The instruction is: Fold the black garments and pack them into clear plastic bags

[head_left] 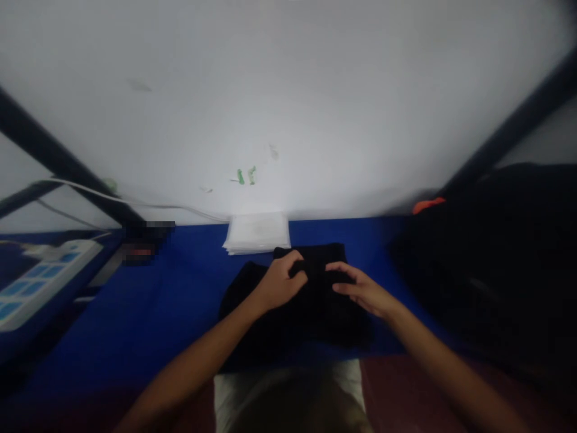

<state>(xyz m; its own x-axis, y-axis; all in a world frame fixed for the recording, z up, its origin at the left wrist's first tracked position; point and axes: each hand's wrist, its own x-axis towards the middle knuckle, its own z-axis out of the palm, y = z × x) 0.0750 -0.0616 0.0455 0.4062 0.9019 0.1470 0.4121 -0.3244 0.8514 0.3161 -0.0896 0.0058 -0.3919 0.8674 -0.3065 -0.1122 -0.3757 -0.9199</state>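
Note:
A black cloth (315,319), bunched in uneven folds, lies on the blue surface in front of me; its exact kind is too dark to make out. My left hand (280,281) is over its upper left part, fingers curled and closed on the black cloth. To the right, my right hand (360,290) hovers at or just above the cloth, its thumb and index finger apart and pointing left. I see nothing held in it.
A stack of white papers or packets (258,233) sits behind the cloth against the white wall (288,108). On the left are a power strip (49,279) and a white cable (148,205). A large dark mass (496,270) fills the right side, with an orange item (428,205) near it.

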